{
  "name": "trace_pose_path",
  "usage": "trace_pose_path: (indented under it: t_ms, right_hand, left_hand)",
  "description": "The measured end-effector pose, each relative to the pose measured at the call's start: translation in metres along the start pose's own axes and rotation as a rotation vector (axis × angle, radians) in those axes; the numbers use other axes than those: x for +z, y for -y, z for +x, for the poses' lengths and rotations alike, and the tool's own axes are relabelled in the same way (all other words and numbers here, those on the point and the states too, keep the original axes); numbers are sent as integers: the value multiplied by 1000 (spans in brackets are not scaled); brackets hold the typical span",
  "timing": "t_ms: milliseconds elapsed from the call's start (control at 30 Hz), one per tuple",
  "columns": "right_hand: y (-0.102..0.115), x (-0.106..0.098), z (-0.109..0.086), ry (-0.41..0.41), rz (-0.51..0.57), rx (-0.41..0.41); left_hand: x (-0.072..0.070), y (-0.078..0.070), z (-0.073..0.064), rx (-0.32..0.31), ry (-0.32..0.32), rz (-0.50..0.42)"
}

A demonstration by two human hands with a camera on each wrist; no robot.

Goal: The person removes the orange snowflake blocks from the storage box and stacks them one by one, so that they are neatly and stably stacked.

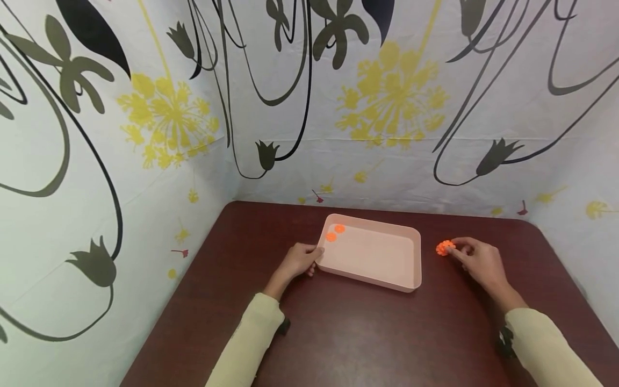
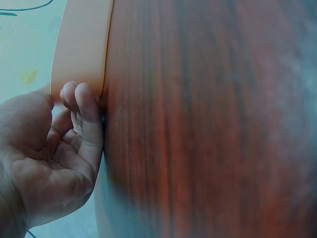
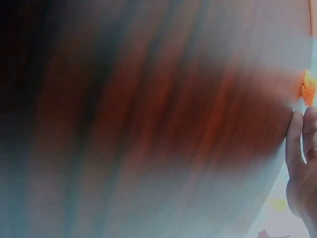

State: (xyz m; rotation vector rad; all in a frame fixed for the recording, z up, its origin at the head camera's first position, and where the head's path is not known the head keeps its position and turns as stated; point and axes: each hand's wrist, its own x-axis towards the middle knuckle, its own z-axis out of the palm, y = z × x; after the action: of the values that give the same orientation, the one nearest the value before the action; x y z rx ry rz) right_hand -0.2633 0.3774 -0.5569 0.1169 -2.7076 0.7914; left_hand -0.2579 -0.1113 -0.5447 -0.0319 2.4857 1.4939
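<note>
A shallow peach-coloured tray (image 1: 374,250) lies on the dark red-brown table. At its near left corner my left hand (image 1: 299,260) grips the wall, thumb on the rim. The left wrist view shows the fingertips of that hand (image 2: 62,153) against the tray's side (image 2: 81,49). Inside the tray, near the far left corner, two flat orange round pieces (image 1: 331,236) lie close together. To the right of the tray, my right hand (image 1: 483,264) pinches a bumpy orange cluster (image 1: 444,248) between thumb and fingers. Only part of the cluster (image 3: 308,89) shows in the right wrist view.
The wooden table (image 1: 367,333) has rounded far corners. A white cloth (image 1: 300,118) with a floral print hangs behind it and along the left side. Dark bands circle both wrists beneath the light sleeves (image 1: 546,344).
</note>
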Motion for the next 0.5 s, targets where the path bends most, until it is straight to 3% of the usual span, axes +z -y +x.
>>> trace_pose_path:
  t_ms: [500]
  right_hand:
    - [4, 1, 2, 30, -60, 13]
  left_hand:
    - [-1, 0, -1, -4, 6, -12]
